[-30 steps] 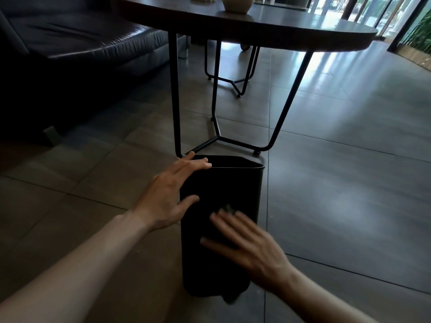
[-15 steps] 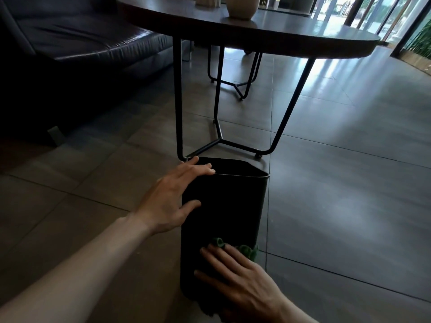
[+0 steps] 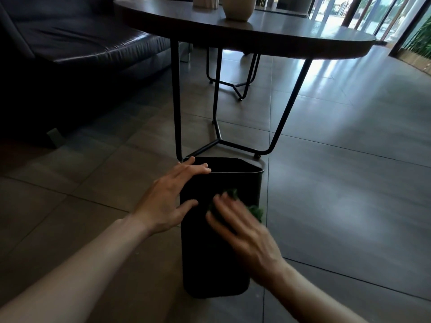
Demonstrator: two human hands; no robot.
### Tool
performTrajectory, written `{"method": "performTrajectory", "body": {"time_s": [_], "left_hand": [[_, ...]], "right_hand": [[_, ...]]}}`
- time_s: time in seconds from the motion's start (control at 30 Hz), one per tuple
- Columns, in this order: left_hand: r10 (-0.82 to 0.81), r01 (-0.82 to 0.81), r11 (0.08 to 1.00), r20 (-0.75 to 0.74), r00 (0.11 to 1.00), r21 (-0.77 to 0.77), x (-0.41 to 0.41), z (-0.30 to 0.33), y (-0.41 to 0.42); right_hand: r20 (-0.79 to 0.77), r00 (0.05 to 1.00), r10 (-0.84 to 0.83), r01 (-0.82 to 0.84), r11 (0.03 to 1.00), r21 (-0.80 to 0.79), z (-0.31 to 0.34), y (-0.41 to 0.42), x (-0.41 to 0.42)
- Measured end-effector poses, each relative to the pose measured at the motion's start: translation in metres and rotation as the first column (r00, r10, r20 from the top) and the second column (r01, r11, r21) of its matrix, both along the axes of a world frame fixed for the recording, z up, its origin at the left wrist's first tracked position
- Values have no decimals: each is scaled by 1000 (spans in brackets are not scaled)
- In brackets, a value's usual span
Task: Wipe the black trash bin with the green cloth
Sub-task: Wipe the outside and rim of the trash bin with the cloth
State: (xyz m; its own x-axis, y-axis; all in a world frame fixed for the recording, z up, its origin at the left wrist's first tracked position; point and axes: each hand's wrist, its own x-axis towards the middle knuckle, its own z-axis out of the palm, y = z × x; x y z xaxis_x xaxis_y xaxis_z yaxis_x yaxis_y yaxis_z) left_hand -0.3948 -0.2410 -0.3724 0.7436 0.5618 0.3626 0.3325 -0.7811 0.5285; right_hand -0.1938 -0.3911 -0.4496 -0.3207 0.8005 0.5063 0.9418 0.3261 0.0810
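The black trash bin [image 3: 210, 264] stands upright on the tiled floor in front of me. My left hand [image 3: 168, 199] rests on its upper left corner, fingers over the rim and thumb on the near wall. My right hand [image 3: 242, 227] presses the green cloth [image 3: 255, 209] flat against the upper part of the bin's near wall. Only the cloth's edges show past my fingers, near the bin's right edge. The right hand is motion-blurred.
A round dark table [image 3: 279, 36] on thin black metal legs [image 3: 176, 101] stands just behind the bin, with a pale cup [image 3: 239, 7] on top. A dark leather sofa [image 3: 70, 47] fills the upper left. Open tiled floor [image 3: 349, 183] lies to the right.
My right hand slid the cloth down the bin's wall toward the bottom, then back up to the upper part. My left hand stayed on the rim.
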Motion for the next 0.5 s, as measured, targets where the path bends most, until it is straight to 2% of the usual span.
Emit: {"method": "performTrajectory", "body": {"time_s": [0.07,0.13,0.2,0.27,0.37,0.43,0.5], "left_hand": [[-13,13,1000,-8,1000,-1,0,0,0],[-25,25,1000,-7,1000,2,-1,-1,-1],[-21,21,1000,1,1000,6,-1,-3,0],[-12,12,1000,9,1000,11,0,-4,0],[-15,15,1000,13,1000,6,0,-4,1],[-26,26,1000,11,1000,5,-1,-5,1],[-35,35,999,4,999,5,-3,-6,2]], "right_hand": [[147,981,129,-115,988,-104,-19,-20,-6],[234,954,190,-154,975,-163,-23,-30,-1],[189,973,134,-110,985,-130,-12,-25,7],[77,997,7,-3,999,-53,8,-12,15],[-36,995,-94,94,996,5,26,5,15],[-12,999,-53,53,999,0,19,5,7],[63,995,78,-75,996,-48,-2,-8,-2]]}}
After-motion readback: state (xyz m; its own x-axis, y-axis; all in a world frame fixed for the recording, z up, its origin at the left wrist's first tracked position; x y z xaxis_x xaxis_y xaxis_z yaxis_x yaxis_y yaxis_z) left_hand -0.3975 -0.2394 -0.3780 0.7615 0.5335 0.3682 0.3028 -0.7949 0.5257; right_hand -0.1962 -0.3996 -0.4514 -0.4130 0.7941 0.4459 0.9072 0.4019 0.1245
